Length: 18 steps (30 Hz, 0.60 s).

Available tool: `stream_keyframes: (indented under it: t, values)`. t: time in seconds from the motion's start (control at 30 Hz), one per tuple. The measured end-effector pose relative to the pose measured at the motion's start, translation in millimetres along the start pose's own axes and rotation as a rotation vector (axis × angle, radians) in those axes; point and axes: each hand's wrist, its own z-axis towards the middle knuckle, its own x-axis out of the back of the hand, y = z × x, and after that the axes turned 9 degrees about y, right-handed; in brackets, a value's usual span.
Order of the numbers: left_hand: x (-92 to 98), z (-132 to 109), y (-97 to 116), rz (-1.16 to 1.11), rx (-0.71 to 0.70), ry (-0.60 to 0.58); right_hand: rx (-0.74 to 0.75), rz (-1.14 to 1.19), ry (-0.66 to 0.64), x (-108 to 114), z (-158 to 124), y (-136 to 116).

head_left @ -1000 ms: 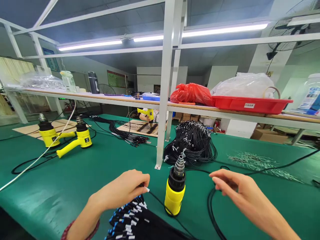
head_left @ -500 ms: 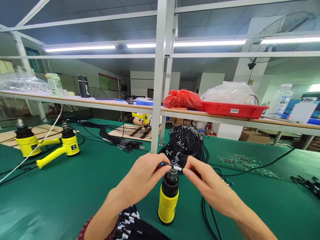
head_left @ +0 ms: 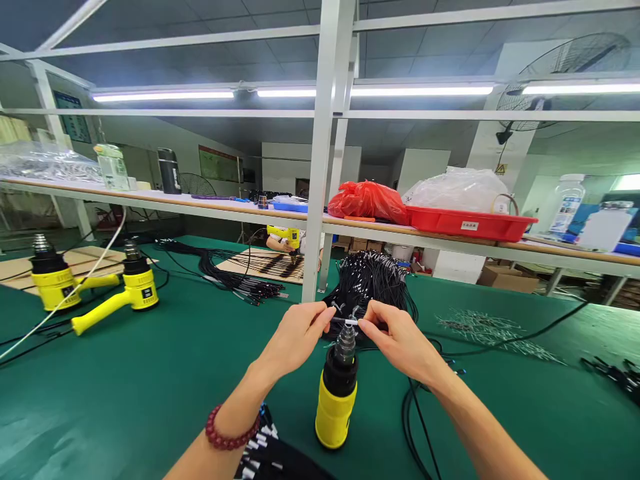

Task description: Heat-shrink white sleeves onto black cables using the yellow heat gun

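Note:
A thin black cable with a white sleeve point(head_left: 351, 323) is stretched between my two hands, just above the nozzle of an upright yellow heat gun point(head_left: 336, 399). My left hand point(head_left: 303, 331) pinches the cable on the left of the nozzle. On the right, my right hand point(head_left: 393, 337) grips it beside the white sleeve. Below my left wrist lies a bundle of black cables with white sleeves point(head_left: 263, 443), partly hidden by the forearm. Behind the nozzle sits a big heap of black cables point(head_left: 373, 287).
Two more yellow heat guns point(head_left: 140, 288) point(head_left: 51, 283) stand at the left. Thin clear scraps point(head_left: 495, 330) lie on the green table point(head_left: 165, 393) to the right. Across the table, a co-worker's hand point(head_left: 286, 247) holds another heat gun. A shelf carries a red tray point(head_left: 470, 225).
Both hands have moved slightly up and away from me. The white sleeve has shifted a little left and now lies level, directly over the nozzle.

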Motion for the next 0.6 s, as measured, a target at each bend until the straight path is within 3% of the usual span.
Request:
stream_keyframes:
  t: [0.6]
  values:
    - [-5.4,5.4,-5.4,-0.023,0.045,0.037,-0.005,-0.111,0.033,-5.8,6.6,9.0]
